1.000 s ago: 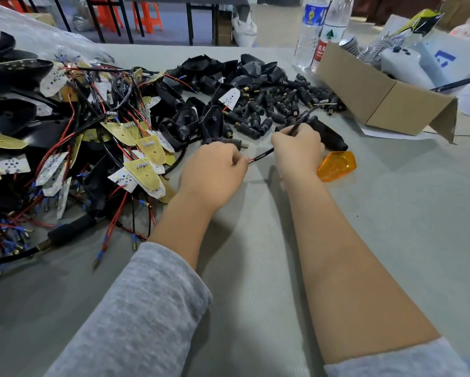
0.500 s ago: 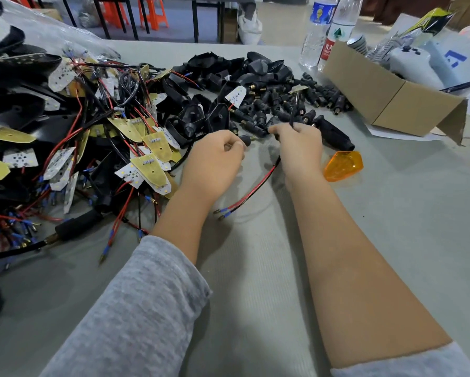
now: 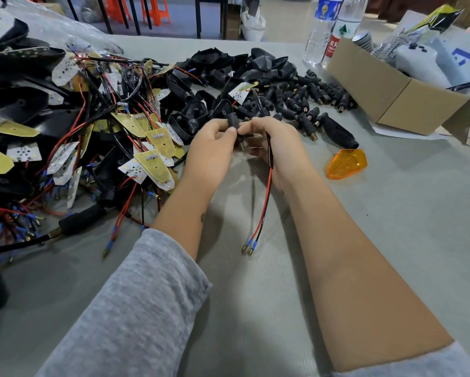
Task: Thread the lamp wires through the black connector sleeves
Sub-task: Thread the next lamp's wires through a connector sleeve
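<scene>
My left hand (image 3: pixel 210 153) pinches a small black connector sleeve (image 3: pixel 233 123) just above the grey table. My right hand (image 3: pixel 278 146) meets it fingertip to fingertip and holds a red and black wire pair (image 3: pixel 266 197). The pair hangs down past my right wrist and ends in two blue-collared brass tips (image 3: pixel 248 247) near the table. Whether the wires pass inside the sleeve is hidden by my fingers. A white LED board (image 3: pixel 240 92) lies just beyond my hands; its link to the wires is unclear.
A tangle of LED boards and wires (image 3: pixel 98 126) fills the left. Loose black sleeves (image 3: pixel 302 100) and housings (image 3: pixel 255 63) lie behind my hands. An orange lens (image 3: pixel 346 163), a cardboard box (image 3: pixel 391 93) and two bottles (image 3: pixel 331 28) stand on the right.
Both hands rose and came together on the sleeve. The wire pair now hangs longer below my right hand, its tips nearer to me.
</scene>
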`<state>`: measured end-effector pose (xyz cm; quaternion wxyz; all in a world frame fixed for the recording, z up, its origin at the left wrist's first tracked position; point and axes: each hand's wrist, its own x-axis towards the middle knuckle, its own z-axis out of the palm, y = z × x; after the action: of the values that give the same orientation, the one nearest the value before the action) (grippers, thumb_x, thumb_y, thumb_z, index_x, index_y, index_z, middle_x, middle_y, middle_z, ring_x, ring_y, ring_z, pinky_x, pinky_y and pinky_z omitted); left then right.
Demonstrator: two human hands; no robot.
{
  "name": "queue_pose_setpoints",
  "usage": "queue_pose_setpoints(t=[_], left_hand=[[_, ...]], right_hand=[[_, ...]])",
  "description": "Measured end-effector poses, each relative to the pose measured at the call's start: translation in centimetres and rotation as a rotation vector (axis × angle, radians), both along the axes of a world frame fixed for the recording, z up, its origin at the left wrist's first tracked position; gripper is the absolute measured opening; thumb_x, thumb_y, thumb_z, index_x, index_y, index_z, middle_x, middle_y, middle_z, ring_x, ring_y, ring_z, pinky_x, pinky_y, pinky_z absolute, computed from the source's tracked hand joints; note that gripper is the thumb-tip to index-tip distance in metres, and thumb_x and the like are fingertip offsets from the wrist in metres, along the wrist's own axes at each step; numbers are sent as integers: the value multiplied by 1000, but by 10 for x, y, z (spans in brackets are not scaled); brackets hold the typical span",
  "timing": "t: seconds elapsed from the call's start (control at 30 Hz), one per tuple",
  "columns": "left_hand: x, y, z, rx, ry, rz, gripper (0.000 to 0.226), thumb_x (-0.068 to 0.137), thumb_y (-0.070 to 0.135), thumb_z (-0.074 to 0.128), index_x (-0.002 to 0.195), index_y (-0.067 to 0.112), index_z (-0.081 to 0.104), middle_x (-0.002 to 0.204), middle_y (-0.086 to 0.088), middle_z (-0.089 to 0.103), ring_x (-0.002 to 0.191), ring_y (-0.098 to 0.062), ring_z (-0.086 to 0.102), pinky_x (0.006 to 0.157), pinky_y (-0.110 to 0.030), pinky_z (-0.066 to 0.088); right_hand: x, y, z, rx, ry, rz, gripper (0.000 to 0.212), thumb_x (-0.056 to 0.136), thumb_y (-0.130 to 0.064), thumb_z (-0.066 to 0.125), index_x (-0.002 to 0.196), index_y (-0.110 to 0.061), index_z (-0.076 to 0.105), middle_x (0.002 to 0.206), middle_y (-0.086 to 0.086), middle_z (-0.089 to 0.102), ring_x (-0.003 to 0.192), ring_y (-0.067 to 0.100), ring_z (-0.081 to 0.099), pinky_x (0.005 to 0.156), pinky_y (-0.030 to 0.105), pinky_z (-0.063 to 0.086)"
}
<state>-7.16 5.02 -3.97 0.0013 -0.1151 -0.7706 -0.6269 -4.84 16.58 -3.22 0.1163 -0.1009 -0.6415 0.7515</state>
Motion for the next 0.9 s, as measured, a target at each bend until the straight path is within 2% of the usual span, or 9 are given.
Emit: queue_pose_setpoints(t=[0.1, 0.23, 0.33, 0.43, 0.53, 0.67, 0.73, 0.83, 0.9], left_hand=[[-1, -1, 1, 32, -16, -2, 20, 98, 13, 46, 97, 28, 59, 62, 15, 52, 46, 5, 45, 48, -14, 35], [-1, 0, -1, -43, 2, 2, 17, 100, 17, 44, 112, 23, 54, 78, 14, 54, 65, 1, 48, 59, -20, 36], [-1, 1, -2, -108, 1, 21, 29, 102, 23, 42, 128, 17, 54, 90, 19, 51, 81, 4, 49, 67, -13, 36], [-2, 2, -2, -142, -2, 22, 23, 102, 29, 41, 115, 22, 58, 91, 17, 54, 88, -4, 53, 69, -19, 37], [0, 2, -2, -109, 6, 79, 20, 100, 32, 43, 109, 22, 59, 92, 10, 60, 89, -12, 56, 73, -28, 40], [-3, -4, -2, -202, 122, 236, 21, 96, 32, 51, 112, 20, 57, 100, 0, 58, 79, -8, 52, 66, -24, 39], [-3, -7, -1, -227, 135, 256, 16, 92, 29, 52, 104, 22, 60, 94, 0, 58, 73, -6, 48, 64, -25, 39], [3, -4, 0, -153, 81, 224, 14, 91, 29, 46, 89, 23, 58, 67, 9, 54, 62, -9, 48, 59, -31, 38], [5, -3, 1, -148, 86, 205, 15, 93, 28, 44, 94, 23, 58, 72, 10, 56, 74, -11, 54, 68, -34, 43]], right_hand=[[-1, 1, -1, 3, 0, 10, 30, 90, -16, 52, 67, -11, 71, 73, 5, 70, 63, 14, 61, 58, 21, 48], [-2, -1, -2, 67, -8, 3, 31, 91, -16, 52, 67, -11, 71, 72, 3, 69, 63, 15, 59, 63, 23, 46], [-1, -2, -1, 121, -6, 3, 29, 93, -15, 50, 72, -10, 70, 70, 2, 69, 67, 19, 58, 60, 23, 43], [-1, -3, 0, 114, 0, -1, 28, 96, -17, 48, 78, -9, 68, 75, 5, 68, 68, 20, 58, 59, 24, 42], [0, -3, 3, 38, 0, -63, 30, 100, -22, 46, 84, -11, 68, 72, 7, 61, 54, 14, 50, 54, 22, 40], [3, 3, 4, 197, -8, -300, 28, 98, -27, 49, 80, -20, 69, 62, -1, 53, 52, 10, 45, 54, 25, 37], [4, 7, 3, 249, -10, -422, 24, 95, -23, 51, 78, -19, 67, 61, -5, 51, 57, 12, 45, 60, 29, 38], [5, 12, 2, 280, -25, -472, 18, 91, -21, 53, 80, -19, 67, 63, -6, 51, 63, 14, 47, 62, 30, 38], [3, 11, 1, 292, -22, -453, 17, 90, -22, 54, 79, -19, 67, 63, -7, 51, 62, 13, 47, 61, 29, 38]])
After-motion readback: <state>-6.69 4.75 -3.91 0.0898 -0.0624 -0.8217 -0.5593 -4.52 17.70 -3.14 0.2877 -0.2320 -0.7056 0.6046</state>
